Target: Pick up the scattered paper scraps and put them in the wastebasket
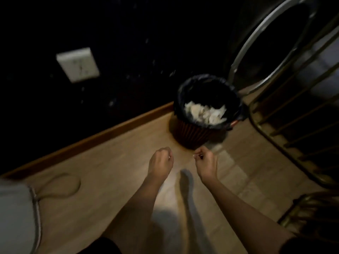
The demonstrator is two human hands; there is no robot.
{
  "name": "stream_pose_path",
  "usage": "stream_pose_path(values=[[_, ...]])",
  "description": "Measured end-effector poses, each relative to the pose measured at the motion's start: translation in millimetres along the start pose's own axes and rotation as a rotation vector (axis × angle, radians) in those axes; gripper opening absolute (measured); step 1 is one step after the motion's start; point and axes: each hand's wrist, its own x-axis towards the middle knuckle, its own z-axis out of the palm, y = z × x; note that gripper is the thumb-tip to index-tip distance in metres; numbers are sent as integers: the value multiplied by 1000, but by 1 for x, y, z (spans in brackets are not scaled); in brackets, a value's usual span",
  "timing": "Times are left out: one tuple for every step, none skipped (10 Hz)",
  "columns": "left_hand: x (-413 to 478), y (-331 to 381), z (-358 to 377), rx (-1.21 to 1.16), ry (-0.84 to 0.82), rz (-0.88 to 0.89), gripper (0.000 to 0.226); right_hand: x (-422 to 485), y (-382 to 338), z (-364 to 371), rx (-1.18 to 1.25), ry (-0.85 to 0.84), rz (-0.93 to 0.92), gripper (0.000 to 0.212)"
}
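Note:
The wastebasket [198, 133] is a ribbed reddish-brown bin with a black liner, standing on the wooden floor by the dark wall. White paper scraps [204, 112] are heaped inside it. My left hand [161, 162] hovers in front of the basket, curled into a loose fist, and its palm is hidden. My right hand [206, 162] is just right of it, close to the basket's base. Its thumb and forefinger are pinched on a tiny pale paper scrap [194, 155]. The picture is dim and blurred.
A metal-framed chair [286, 114] with thin rods stands at the right, close to the basket. A white wall socket [78, 64] sits on the dark wall, above a wooden skirting board [102, 138]. A pale fabric object with a cord [18, 213] lies at bottom left.

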Motion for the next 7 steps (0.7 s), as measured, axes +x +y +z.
stream_pose_path(values=[[53, 67, -40, 4, -2, 96, 10, 60, -48, -43, 93, 139, 75, 20], [104, 114, -50, 27, -4, 149, 10, 114, -69, -68, 125, 213, 134, 19], [156, 138, -38, 39, 8, 150, 9, 166, -61, -71, 147, 190, 201, 23], [199, 141, -16, 42, -11, 79, 21, 209, -35, -57, 171, 22, 263, 26], [222, 137, 4, 154, -69, 66, 4, 229, -7, -47, 165, -124, 299, 30], [234, 134, 6, 273, -187, 47, 44, 237, 9, -53, 142, -235, 364, 38], [240, 136, -5, 245, -235, 26, 34, 241, 9, -69, 86, -249, 399, 44]])
